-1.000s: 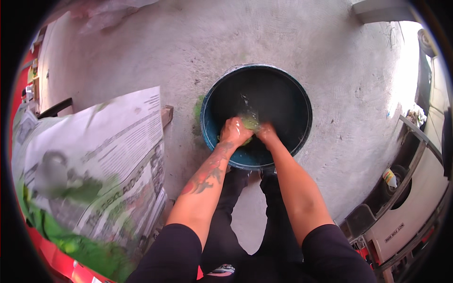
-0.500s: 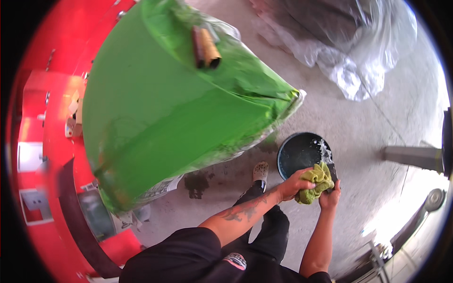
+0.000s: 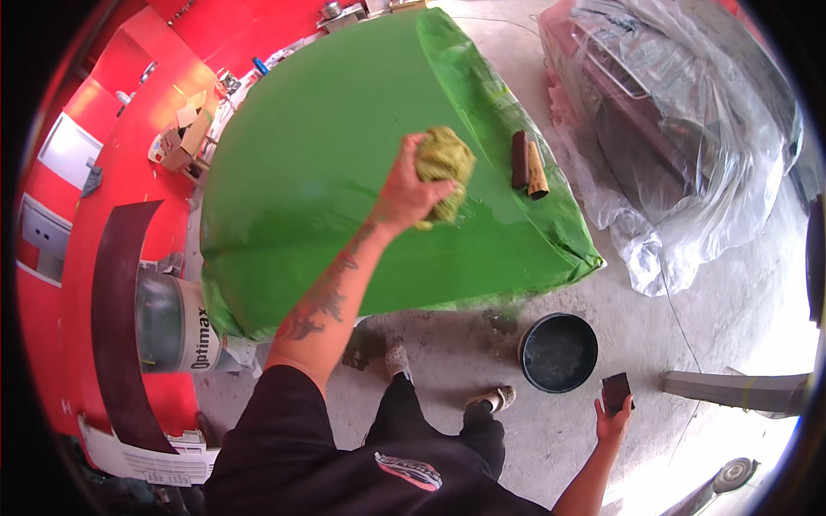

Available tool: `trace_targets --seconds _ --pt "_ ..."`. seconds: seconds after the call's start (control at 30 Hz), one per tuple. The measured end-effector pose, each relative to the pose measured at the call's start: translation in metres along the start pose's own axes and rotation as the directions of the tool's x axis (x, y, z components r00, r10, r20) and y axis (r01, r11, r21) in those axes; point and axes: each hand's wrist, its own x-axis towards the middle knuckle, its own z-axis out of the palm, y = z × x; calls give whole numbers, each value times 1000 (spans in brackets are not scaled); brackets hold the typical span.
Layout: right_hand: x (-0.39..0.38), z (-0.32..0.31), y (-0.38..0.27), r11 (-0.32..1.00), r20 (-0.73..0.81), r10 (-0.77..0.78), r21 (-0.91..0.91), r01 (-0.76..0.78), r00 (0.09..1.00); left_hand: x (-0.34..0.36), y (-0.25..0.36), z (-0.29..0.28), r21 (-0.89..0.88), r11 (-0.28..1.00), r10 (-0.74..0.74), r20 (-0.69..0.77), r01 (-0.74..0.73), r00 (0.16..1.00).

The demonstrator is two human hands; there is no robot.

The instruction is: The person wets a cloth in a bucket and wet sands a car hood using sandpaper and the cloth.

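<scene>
Concrete floor (image 3: 465,361), green panel (image 3: 310,163): yellowish cloth (image 3: 447,163) clutched in left hand (image 3: 406,193) over panel, dark pad (image 3: 616,392) gripped by right hand (image 3: 614,422), maroon block (image 3: 520,160) parked near panel's right edge.

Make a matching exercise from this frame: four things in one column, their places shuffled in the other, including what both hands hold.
Things:
1. Yellow-green cloth
2. Dark flat pad
3. Round bucket
4. Tan bar

Places:
A. Standing on the concrete floor
B. In the right hand
C. Lying beside a dark red bar
D. In the left hand

Right pairs: 1-D, 2-B, 3-A, 4-C
</scene>
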Motion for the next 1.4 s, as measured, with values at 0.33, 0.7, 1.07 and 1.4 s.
trace_targets --seconds 0.33,0.7,1.07,1.4 --pt "-40 357 47 332 663 -456 -493 804 594 6 -150 -168 899 409 13 -180 159 984" --pt "-158 650 347 -471 970 112 -137 871 214 72 -170 -193 440 848 370 -93 -295 924" --pt "-5 641 167 -563 697 -268 -673 479 665 -80 -245 -349 724 690 293 -303 19 907" --pt "-135 736 334 -512 945 -41 -298 806 323 -92 -255 -342 806 580 232 -301 117 925"
